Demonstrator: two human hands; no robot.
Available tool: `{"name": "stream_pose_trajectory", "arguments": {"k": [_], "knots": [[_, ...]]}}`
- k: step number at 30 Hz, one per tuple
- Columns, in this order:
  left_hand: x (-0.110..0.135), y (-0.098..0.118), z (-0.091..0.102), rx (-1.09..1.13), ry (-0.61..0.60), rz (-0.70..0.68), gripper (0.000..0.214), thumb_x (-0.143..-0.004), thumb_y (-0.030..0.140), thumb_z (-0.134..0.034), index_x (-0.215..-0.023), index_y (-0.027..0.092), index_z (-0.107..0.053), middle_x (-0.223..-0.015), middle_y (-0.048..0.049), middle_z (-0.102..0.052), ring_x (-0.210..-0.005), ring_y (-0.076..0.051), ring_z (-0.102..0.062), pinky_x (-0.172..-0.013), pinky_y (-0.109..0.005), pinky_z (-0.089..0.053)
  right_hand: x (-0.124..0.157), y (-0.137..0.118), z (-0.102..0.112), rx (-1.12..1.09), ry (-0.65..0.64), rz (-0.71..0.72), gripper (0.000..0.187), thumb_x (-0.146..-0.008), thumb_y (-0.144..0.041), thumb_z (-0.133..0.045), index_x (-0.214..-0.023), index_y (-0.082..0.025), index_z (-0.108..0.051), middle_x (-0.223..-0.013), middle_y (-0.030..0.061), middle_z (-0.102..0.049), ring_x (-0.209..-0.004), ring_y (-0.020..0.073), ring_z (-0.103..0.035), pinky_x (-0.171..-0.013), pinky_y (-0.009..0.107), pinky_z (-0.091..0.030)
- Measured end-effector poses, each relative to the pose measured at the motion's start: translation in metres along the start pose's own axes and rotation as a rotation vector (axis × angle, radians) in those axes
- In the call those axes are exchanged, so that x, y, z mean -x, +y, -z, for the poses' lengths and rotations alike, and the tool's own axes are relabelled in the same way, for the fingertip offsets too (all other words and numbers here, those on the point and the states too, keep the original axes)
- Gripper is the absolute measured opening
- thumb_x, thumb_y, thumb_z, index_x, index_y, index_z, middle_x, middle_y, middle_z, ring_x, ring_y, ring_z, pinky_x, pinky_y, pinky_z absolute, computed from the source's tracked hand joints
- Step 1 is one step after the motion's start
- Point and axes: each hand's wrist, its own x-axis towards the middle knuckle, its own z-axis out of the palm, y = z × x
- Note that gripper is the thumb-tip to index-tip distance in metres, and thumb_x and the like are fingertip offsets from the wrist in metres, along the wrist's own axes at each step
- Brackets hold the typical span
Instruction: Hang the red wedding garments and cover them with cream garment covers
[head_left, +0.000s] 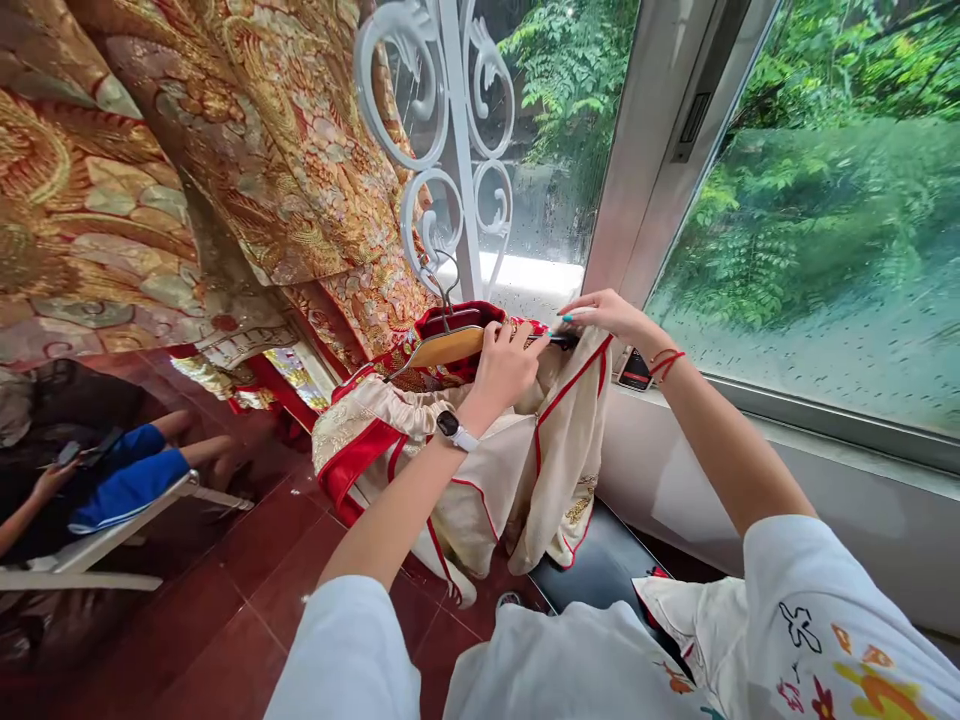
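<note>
A cream garment (525, 470) with red trim hangs from a wooden hanger (446, 347), whose metal hook sits on a white scrolled iron grille (450, 130). My left hand (506, 365), with a watch on the wrist, is closed around the right end of the hanger and the cloth there. My right hand (604, 312), with a red string on its wrist, rests on the garment's right shoulder, fingers pinched on the fabric at the hanger's tip.
Gold and red embroidered robes (187, 170) hang at the left. Another person in blue shorts (112, 480) sits on a white chair holding a phone. A phone (636, 370) lies on the window sill. A dark stool (600, 565) stands below the garment on red tile floor.
</note>
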Motion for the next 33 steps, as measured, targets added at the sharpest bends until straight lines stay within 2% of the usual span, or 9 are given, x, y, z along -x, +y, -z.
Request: {"name": "stream_pose_trajectory", "arguments": {"k": [8,11,15,19,22,24,27,30,33], "knots": [[-0.003,-0.001,-0.004,0.015,-0.009,0.058,0.042,-0.093,0.011,-0.043,-0.127,0.019,-0.067,-0.13,-0.0179,-0.061,-0.112,-0.032,-0.057,-0.103,-0.054,-0.035,-0.052,-0.035,0.0,0.107,0.275,0.066,0.014,-0.076,-0.019,-0.068,-0.079,-0.006,-0.072,-0.071,0.0063,-0.062,-0.081,0.0213,-0.059,-0.081,0.038,-0.05],[-0.002,-0.001,-0.005,0.002,-0.024,0.088,0.041,-0.093,0.009,-0.042,-0.123,0.016,-0.068,-0.131,-0.0205,-0.06,-0.115,-0.033,-0.057,-0.104,-0.054,-0.037,-0.028,-0.063,-0.003,0.186,0.216,0.169,0.02,-0.083,-0.025,-0.061,-0.08,-0.008,-0.069,-0.073,0.0051,-0.06,-0.079,0.0197,-0.057,-0.08,0.037,-0.049],[-0.008,-0.001,-0.009,0.005,-0.016,0.091,0.042,-0.093,0.008,-0.04,-0.125,0.014,-0.066,-0.135,-0.0206,-0.058,-0.126,-0.033,-0.053,-0.109,-0.052,-0.038,0.033,-0.082,-0.05,0.255,0.243,0.211,0.024,-0.088,-0.024,-0.043,-0.097,-0.014,-0.063,-0.083,0.0069,-0.065,-0.076,0.0199,-0.057,-0.076,0.034,-0.047],[-0.006,0.001,-0.002,0.026,-0.031,0.061,0.042,-0.092,0.005,-0.038,-0.124,0.007,-0.065,-0.137,-0.0199,-0.056,-0.135,-0.03,-0.048,-0.118,-0.048,-0.033,0.075,-0.055,-0.107,0.326,0.213,0.156,0.042,-0.084,-0.017,-0.038,-0.126,-0.015,-0.045,-0.079,0.0052,-0.064,-0.066,0.0223,-0.056,-0.066,0.033,-0.043],[0.025,0.007,0.018,0.116,0.093,0.065,0.037,-0.09,0.006,-0.043,-0.116,0.015,-0.069,-0.132,-0.0134,-0.059,-0.134,-0.026,-0.048,-0.119,-0.045,-0.033,0.087,-0.027,-0.121,0.441,0.224,0.126,0.049,-0.082,-0.015,-0.038,-0.132,-0.014,-0.037,-0.078,0.0053,-0.064,-0.064,0.0239,-0.056,-0.062,0.032,-0.04],[0.061,0.009,0.033,0.145,0.298,0.267,0.033,-0.09,0.009,-0.048,-0.113,0.021,-0.068,-0.122,-0.0104,-0.062,-0.124,-0.025,-0.054,-0.113,-0.046,-0.038,0.09,-0.016,-0.117,0.545,0.249,0.116,0.041,-0.085,-0.017,-0.039,-0.126,-0.015,-0.043,-0.082,0.0071,-0.065,-0.067,0.0237,-0.056,-0.06,0.031,-0.036],[0.117,0.003,0.044,0.032,0.557,0.789,0.034,-0.085,0.025,-0.063,-0.118,0.019,-0.06,-0.109,-0.0115,-0.063,-0.107,-0.03,-0.06,-0.101,-0.049,-0.045,0.088,-0.013,-0.103,0.724,0.343,0.159,0.02,-0.088,-0.022,-0.045,-0.106,-0.018,-0.055,-0.093,0.0114,-0.064,-0.078,0.0239,-0.055,-0.062,0.031,-0.033],[0.15,-0.013,0.041,-0.083,0.485,1.049,0.061,-0.077,0.038,-0.072,-0.128,0.013,-0.049,-0.097,-0.0101,-0.066,-0.096,-0.033,-0.062,-0.091,-0.046,-0.046,0.079,-0.016,-0.094,0.812,0.358,0.265,0.01,-0.09,-0.025,-0.048,-0.084,-0.019,-0.054,-0.092,0.0121,-0.061,-0.084,0.024,-0.053,-0.067,0.032,-0.033],[0.154,-0.03,0.041,-0.056,0.357,1.08,0.051,-0.086,0.03,-0.058,-0.131,0.012,-0.045,-0.081,-0.006,-0.065,-0.079,-0.029,-0.064,-0.076,-0.036,-0.045,0.067,-0.017,-0.09,0.697,0.271,0.357,0.021,-0.089,-0.022,-0.045,-0.068,-0.022,-0.042,-0.08,0.0081,-0.056,-0.076,0.0206,-0.049,-0.064,0.031,-0.032]]}}
